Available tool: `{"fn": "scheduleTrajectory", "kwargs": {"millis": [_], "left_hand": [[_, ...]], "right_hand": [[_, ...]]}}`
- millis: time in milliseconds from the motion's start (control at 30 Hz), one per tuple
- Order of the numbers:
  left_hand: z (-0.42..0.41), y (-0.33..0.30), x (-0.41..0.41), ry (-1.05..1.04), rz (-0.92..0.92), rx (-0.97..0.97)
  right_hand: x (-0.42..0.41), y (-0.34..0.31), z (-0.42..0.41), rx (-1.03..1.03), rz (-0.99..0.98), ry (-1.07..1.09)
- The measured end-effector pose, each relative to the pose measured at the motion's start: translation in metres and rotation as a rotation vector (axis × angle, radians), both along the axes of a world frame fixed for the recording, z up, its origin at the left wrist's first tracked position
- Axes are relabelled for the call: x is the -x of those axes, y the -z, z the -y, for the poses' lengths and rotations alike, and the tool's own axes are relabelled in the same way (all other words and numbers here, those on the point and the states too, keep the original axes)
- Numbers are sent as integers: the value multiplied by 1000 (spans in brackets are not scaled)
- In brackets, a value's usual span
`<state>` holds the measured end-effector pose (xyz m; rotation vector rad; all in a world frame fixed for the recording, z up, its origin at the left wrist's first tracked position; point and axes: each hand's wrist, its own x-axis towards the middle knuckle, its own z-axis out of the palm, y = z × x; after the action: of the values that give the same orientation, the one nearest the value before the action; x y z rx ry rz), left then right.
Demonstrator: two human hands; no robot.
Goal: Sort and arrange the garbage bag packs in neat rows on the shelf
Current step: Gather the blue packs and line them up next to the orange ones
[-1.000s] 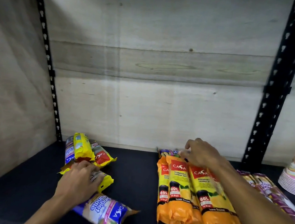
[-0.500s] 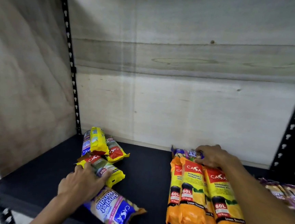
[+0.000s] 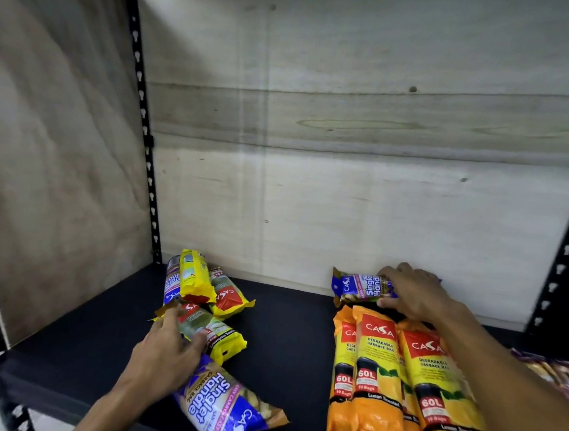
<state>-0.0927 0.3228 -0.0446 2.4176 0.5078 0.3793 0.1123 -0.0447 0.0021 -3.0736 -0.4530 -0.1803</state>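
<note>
Directly ahead lies a black shelf (image 3: 286, 335) with a pale wooden back panel (image 3: 347, 186) and black slotted uprights at either side. At the left rear, near the corner, a small heap of garbage bag packs (image 3: 198, 280) lies jumbled — yellow and blue wrappers overlapping at different angles. Just in front of the heap, the left hand (image 3: 164, 356) rests on a yellow pack (image 3: 217, 335), fingers curled over its near end. Touching that hand on its right, a blue "Singlet Handle" pack (image 3: 228, 409) lies slanted near the shelf's front edge. On the right, three orange-and-yellow "60L" packs (image 3: 389, 379) lie side by side in a row, running from front to back. Behind them, against the back panel, the right hand (image 3: 414, 292) grips a small blue pack (image 3: 359, 287) — thumb below, fingers over the top. Purple packs (image 3: 554, 376) show blurred at the far right.
</note>
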Motion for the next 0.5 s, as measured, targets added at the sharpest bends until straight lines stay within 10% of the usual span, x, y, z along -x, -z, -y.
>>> {"fn": "scheduleTrajectory", "kwargs": {"millis": [500], "left_hand": [[49, -51, -67, 411, 236, -380]], "right_hand": [[57, -33, -88, -248, -80, 114]]}}
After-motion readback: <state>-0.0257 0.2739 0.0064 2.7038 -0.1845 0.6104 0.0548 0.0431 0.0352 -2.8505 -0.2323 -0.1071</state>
